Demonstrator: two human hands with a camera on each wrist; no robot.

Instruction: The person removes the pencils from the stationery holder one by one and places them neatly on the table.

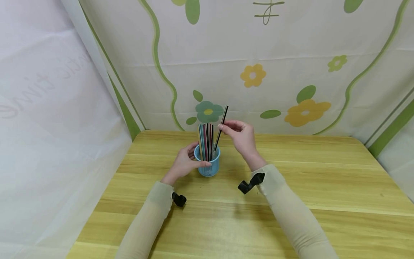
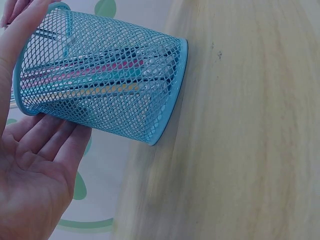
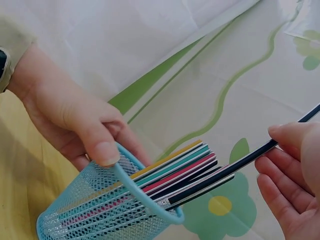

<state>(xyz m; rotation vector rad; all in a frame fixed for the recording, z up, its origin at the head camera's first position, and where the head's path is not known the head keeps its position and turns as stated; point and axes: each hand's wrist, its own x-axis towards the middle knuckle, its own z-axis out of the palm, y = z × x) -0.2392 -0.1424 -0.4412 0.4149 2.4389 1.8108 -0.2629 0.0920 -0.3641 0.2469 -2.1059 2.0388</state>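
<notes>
A light blue mesh pencil cup (image 1: 209, 171) stands upright on the table. My left hand (image 1: 185, 162) holds it near the rim, thumb at the front and fingers round the far side. Several slim striped pencils (image 1: 204, 138) in yellow, teal, pink and black lean together inside it; through the mesh in the left wrist view, their lower ends look clear. Between thumb and fingertips, my right hand (image 1: 242, 139) pinches one black-and-white pencil (image 1: 225, 114) high on its shaft. This pencil tilts to the right, and its lower end is at the cup's rim, apart from the bundle.
The wood-grain table (image 1: 317, 187) stretches to both sides of the cup. Behind it hangs a pale cloth (image 1: 226, 43) printed with flowers and green lines. A white cloth wall (image 1: 48, 144) stands at the left. Black camera mounts (image 1: 251, 183) sit on both wrists.
</notes>
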